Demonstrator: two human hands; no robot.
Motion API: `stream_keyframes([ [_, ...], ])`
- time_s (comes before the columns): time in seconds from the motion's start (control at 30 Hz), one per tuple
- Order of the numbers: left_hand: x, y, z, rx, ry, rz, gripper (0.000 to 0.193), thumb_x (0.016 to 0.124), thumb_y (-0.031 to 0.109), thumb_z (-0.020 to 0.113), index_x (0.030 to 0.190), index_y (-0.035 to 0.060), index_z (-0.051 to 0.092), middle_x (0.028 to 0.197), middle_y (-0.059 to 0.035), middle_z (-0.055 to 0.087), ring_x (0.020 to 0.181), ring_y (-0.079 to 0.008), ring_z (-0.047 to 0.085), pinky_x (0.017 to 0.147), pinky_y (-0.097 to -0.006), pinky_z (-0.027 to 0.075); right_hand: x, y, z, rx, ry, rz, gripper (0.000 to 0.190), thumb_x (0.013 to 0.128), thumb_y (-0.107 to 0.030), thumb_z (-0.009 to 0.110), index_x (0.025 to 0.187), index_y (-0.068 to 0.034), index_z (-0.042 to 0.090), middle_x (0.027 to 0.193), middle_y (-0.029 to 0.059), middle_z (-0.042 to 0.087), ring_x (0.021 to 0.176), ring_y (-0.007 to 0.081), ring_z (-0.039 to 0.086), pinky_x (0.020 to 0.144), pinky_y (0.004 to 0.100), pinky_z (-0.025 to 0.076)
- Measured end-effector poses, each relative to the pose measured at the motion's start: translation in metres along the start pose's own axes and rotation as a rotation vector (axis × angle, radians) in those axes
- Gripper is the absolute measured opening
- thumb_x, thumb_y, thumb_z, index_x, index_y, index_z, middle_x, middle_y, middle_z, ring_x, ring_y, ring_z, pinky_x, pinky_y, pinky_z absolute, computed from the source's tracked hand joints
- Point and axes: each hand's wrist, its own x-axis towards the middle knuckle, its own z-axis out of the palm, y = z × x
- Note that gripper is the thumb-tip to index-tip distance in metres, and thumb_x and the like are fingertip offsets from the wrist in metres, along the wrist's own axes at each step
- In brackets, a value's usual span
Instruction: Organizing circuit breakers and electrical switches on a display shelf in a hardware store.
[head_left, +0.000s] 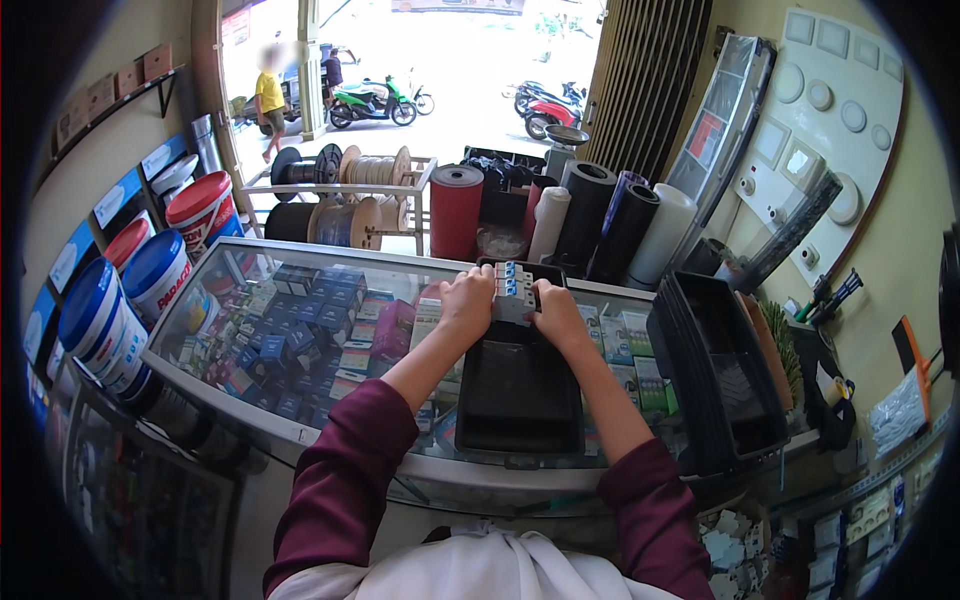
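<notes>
A row of white miniature circuit breakers (514, 306) with blue toggles is held between my two hands, over the far part of a black plastic paint tray (517, 409). My left hand (466, 301) grips the left side of the row, its fingers curled around the far edge. On the opposite side, my right hand (559, 313) presses with thumb and fingers. The tray lies lengthwise on a glass-topped display counter (247, 262). Whether the breakers touch the tray is hidden from this angle.
Stacked black trays (667, 375) stand on the counter's right end. Small boxes (322, 300) show beneath the glass. Paint pails (105, 322) line the left side. Beyond the counter are cable spools (345, 221) and upright rolls (585, 202). A person (270, 97) is outside near motorbikes (375, 101).
</notes>
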Motion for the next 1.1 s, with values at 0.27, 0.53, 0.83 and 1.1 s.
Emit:
stream_keyframes([
  [0.27, 0.002, -0.004, 0.010, -0.051, -0.035, 0.024, 0.012, 0.081, 0.005, 0.054, 0.088, -0.0025, 0.061, 0.103, -0.0174, 0.054, 0.093, -0.0323, 0.060, 0.076, -0.0423, 0.052, -0.001, -0.012, -0.001, -0.089, -0.045, 0.043, 0.058, 0.061, -0.006, 0.076, 0.112, 0.003, 0.048, 0.093, 0.0258, 0.062, 0.090, 0.0392, 0.060, 0.080, 0.0426, 0.049],
  [0.53, 0.002, -0.006, 0.017, -0.160, 0.003, 0.013, 0.013, 0.073, 0.004, 0.059, 0.083, -0.0028, 0.063, 0.102, -0.0183, 0.054, 0.091, -0.0340, 0.060, 0.078, -0.0411, 0.050, 0.002, -0.010, 0.004, -0.195, -0.090, 0.024, 0.066, 0.063, -0.008, 0.076, 0.120, 0.004, 0.044, 0.095, 0.0274, 0.061, 0.092, 0.0398, 0.060, 0.080, 0.0431, 0.050],
  [0.83, 0.002, -0.011, 0.025, -0.185, 0.024, 0.020, 0.021, 0.068, 0.004, 0.062, 0.088, -0.0003, 0.062, 0.099, -0.0176, 0.054, 0.092, -0.0325, 0.058, 0.080, -0.0402, 0.049, 0.001, -0.028, -0.001, -0.296, -0.174, 0.110, 0.081, 0.065, -0.019, 0.078, 0.130, 0.001, 0.034, 0.095, 0.0233, 0.063, 0.089, 0.0377, 0.062, 0.074, 0.0440, 0.052],
  [1.1, 0.006, -0.013, 0.026, -0.228, 0.015, 0.011, 0.024, 0.068, 0.006, 0.061, 0.092, 0.0004, 0.061, 0.098, -0.0174, 0.054, 0.091, -0.0329, 0.059, 0.080, -0.0406, 0.048, -0.002, -0.022, 0.005, -0.289, -0.114, 0.061, 0.080, 0.067, -0.020, 0.077, 0.130, 0.002, 0.034, 0.094, 0.0225, 0.062, 0.087, 0.0382, 0.062, 0.074, 0.0432, 0.052],
])
